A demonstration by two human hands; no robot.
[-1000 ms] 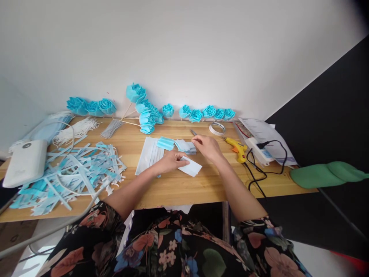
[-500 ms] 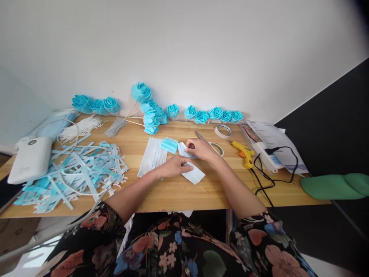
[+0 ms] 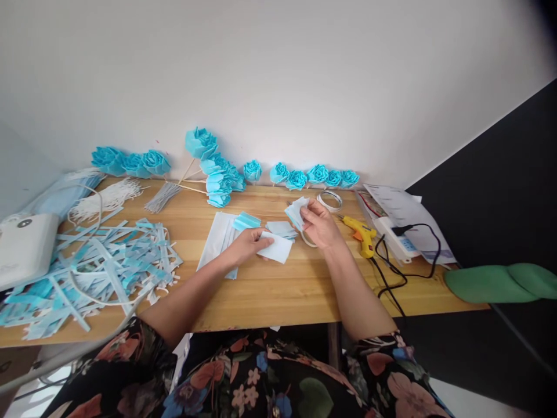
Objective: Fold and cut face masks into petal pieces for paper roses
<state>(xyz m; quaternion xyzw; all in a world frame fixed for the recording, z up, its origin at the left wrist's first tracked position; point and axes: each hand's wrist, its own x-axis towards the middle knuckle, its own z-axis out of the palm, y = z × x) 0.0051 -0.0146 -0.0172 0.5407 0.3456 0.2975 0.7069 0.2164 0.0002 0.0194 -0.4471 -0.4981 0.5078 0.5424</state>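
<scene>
My left hand (image 3: 249,245) pinches a pale rectangular piece of mask fabric (image 3: 275,248) between thumb and fingers, over the middle of the table. In my right hand (image 3: 321,223) is a small pale-blue fabric piece (image 3: 298,212), raised and bent. Between the hands a short stack of cut pale pieces (image 3: 281,230) lies on the wood. Left of it are a folded bright-blue piece (image 3: 246,221) and opened white face masks (image 3: 217,238), partly behind my left hand. Scissors lie under my right hand, with one handle loop (image 3: 308,240) showing.
Blue fabric flowers (image 3: 217,174) line the wall. Cut strips (image 3: 117,267) are heaped at left beside a white device (image 3: 28,247). A roll of tape (image 3: 329,201), a yellow glue gun (image 3: 364,235), a power strip (image 3: 398,238) with black cord and a green object (image 3: 483,283) are at right.
My right hand has lifted a fabric piece up and to the right, away from the stack. My left hand's piece has turned more level. The view has shifted slightly to the right.
</scene>
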